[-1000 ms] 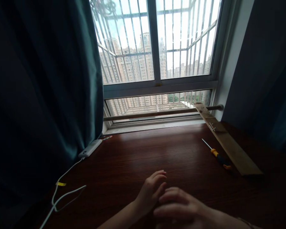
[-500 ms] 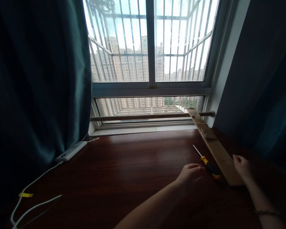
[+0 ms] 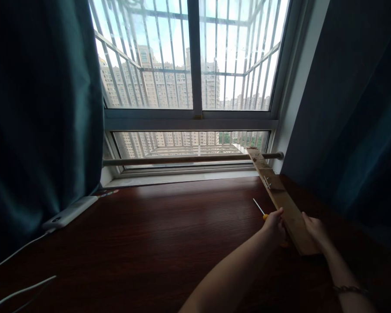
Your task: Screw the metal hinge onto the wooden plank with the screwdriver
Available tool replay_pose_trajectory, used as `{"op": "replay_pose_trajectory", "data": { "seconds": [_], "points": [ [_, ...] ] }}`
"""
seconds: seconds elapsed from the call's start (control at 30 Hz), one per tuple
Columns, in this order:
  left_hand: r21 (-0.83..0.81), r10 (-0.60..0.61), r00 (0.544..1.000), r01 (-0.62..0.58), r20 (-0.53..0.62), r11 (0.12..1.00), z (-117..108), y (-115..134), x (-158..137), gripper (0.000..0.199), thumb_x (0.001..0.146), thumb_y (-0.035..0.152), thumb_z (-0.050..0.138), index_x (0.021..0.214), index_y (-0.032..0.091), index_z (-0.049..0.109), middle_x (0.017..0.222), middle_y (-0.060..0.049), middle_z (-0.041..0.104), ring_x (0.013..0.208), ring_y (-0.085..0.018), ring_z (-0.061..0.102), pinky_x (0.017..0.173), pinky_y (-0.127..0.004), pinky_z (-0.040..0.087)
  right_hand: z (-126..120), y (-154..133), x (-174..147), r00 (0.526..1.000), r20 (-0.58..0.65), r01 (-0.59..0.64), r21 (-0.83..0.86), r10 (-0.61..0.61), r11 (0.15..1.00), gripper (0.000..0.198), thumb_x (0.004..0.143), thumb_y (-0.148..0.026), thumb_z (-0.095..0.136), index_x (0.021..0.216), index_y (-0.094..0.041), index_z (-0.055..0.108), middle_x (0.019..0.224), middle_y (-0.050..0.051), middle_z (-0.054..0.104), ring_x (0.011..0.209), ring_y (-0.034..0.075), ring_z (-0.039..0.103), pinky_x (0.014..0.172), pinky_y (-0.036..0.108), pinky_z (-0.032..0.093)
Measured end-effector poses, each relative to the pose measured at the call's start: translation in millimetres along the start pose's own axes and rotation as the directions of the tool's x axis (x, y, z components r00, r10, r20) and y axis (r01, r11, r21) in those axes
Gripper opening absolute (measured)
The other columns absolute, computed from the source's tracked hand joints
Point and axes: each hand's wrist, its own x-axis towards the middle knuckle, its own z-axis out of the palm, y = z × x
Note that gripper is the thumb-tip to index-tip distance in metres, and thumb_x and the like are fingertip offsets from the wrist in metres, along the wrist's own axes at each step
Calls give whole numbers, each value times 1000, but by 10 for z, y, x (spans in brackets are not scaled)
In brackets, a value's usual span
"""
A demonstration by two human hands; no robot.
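The bright window backlights a dim tabletop.

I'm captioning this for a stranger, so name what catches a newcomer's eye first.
The bright, barred window straight ahead would likely draw the eye first, beside the dark curtain on the left. Next comes the long wooden board at the right of the brown tabletop, with the left hand and right hand at its opposite long edges. Just left of the board lies a screwdriver, partly hidden by the left hand.

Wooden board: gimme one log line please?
board: between hands; left hand: at left edge; right hand: at right edge; screwdriver: partly behind left hand
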Motion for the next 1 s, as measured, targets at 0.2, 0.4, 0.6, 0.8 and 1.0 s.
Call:
{"op": "replay_pose_trajectory", "data": {
  "seconds": [0.2,0.4,0.6,0.8,1.0],
  "points": [
    [-201,-83,984,49,-161,978,0,169,-167,15,76,28,53,79,13,57,93,-6,55,87,-13,52,86,-22,33,-61,-132,-126,998,-25,-50,230,57,972,47,79,-47,42,66,-9,66,72,19,68,65,28,63,53,32,44],
    [-251,-68,992,40,-104,967,-203,548,-655,15,78,28,55,76,13,56,94,-7,59,87,-15,56,75,-25,37,-79,-661,-628,995,34,-97,439,91,893,52,77,-57,42,69,-11,63,69,17,68,63,28,64,51,31,45],
    [-240,0,995,-25,-104,970,-644,843,-1456,20,78,30,57,87,12,58,104,-11,61,98,-19,57,81,-29,39,356,-1138,-1405,988,152,-42,515,-42,856,53,75,-61,38,75,-14,63,74,12,69,70,28,64,56,31,47],
    [-239,35,988,-70,-148,969,-1064,965,-2271,24,82,30,53,98,12,57,118,-12,56,110,-20,52,87,-30,39,789,-1456,-2067,961,191,84,493,-202,866,48,76,-58,35,72,-16,59,75,10,67,71,25,61,60,30,44],
    [-268,79,961,-152,-266,951,-1361,1045,-2747,26,82,27,53,103,11,55,126,-13,51,120,-19,45,93,-29,38,1030,-1848,-2471,936,245,86,538,-254,838,48,78,-57,31,70,-17,56,73,10,65,69,24,59,62,31,44]
  ]
}}
